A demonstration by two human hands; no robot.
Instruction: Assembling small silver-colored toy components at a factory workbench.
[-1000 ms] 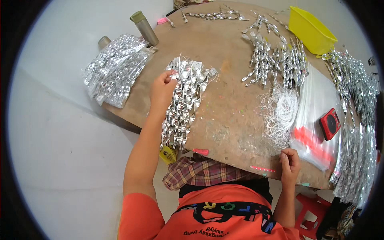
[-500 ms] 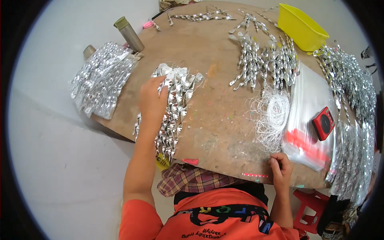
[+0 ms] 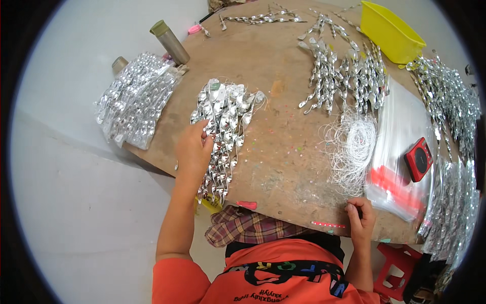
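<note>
A bundle of shiny silver twisted strips [image 3: 223, 131] lies on the brown table, its wide ends away from me and its thin ends toward the near edge. Over its left side is my left hand [image 3: 193, 152], fingers curled against the strips and apparently gripping one. A small silver tip pokes out beside that wrist; the palm hides the rest. My right hand [image 3: 361, 219] rests at the table's near edge, thumb and fingers closed; whatever they hold is hidden. Just beyond it lies a tangle of white string [image 3: 354, 152], with clear plastic bags [image 3: 397, 190] alongside.
More silver strips [image 3: 341, 76] lie at the far right, near a yellow basin [image 3: 392, 33]. Bagged strips [image 3: 139, 99] and a metal flask [image 3: 172, 44] stand left. A red speaker-like device [image 3: 418, 159] sits on the bags. Silver strips [image 3: 448, 207] overhang the right edge, above a red stool [image 3: 395, 268].
My left hand has come down along the bundle toward me, uncovering its upper part, where a greenish patch now shows. The loose strip at its left is mostly covered. My right hand stays put.
</note>
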